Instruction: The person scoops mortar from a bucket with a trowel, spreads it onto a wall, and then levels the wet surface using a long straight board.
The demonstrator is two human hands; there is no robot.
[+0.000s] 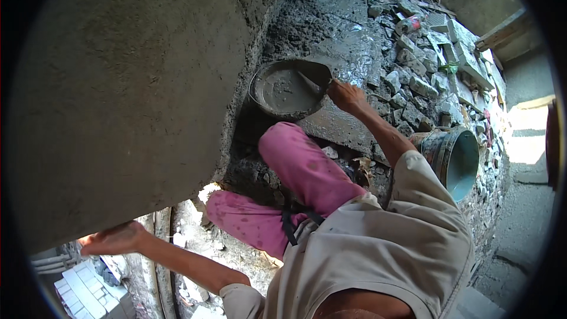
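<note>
My right hand [348, 96] is closed at the right rim of a dark, round bucket [258, 90]. It appears to grip a trowel [309, 83], whose grey-smeared blade slants into the bucket; the handle is mostly hidden by my fingers. Wet grey mortar [289, 96] lies inside the bucket. At the lower left, my left hand [117, 239] is stretched out flat with nothing in it. Its fingers lie along the edge of a large grey plastered wall [136, 100], at least close to touching it.
Broken bricks and rubble [419, 71] are heaped on the right. A second bucket [463, 162] lies tipped beside my right arm. Wet mortar covers a board [336, 9] beyond the first bucket. Stacked pale blocks [85, 289] and pipes [165, 260] stand below my left hand.
</note>
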